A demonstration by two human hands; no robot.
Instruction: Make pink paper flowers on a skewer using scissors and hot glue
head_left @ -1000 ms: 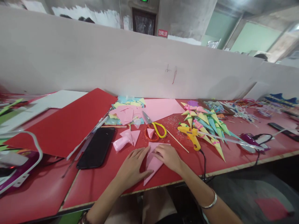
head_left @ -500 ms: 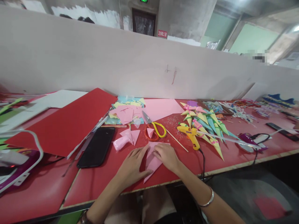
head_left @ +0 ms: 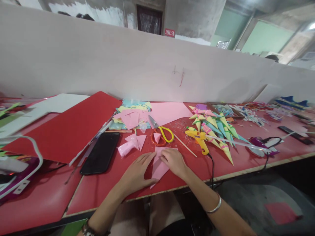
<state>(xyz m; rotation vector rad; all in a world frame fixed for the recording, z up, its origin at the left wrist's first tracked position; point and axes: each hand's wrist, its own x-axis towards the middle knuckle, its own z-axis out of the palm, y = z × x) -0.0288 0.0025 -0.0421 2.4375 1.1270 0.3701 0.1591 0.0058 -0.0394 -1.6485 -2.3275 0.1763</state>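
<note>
A folded piece of pink paper [head_left: 161, 166] lies near the table's front edge, between my two hands. My left hand [head_left: 137, 172] rests along its left side, fingers stretched out and thumb spread, the thumb tip at the paper's lower part. On the upper right of the paper, my right hand [head_left: 174, 162] has its fingers curled and pressed together on the sheet. Just beyond are scissors [head_left: 161, 131] with one red and one yellow handle loop, and a small pink paper cone [head_left: 157, 137] lies on the red loop.
A black phone [head_left: 100, 153] and red sheet [head_left: 66, 127] lie left. Pink pieces [head_left: 130, 144] lie near a thin stick [head_left: 185, 145]. A yellow glue gun [head_left: 201, 141] with its cord sits right, beside several coloured paper cones [head_left: 218, 127]. A white partition [head_left: 123, 65] stands behind.
The whole view has shifted slightly, so things sit a little higher and further left. My hands keep nearly the same pose on the pink paper.
</note>
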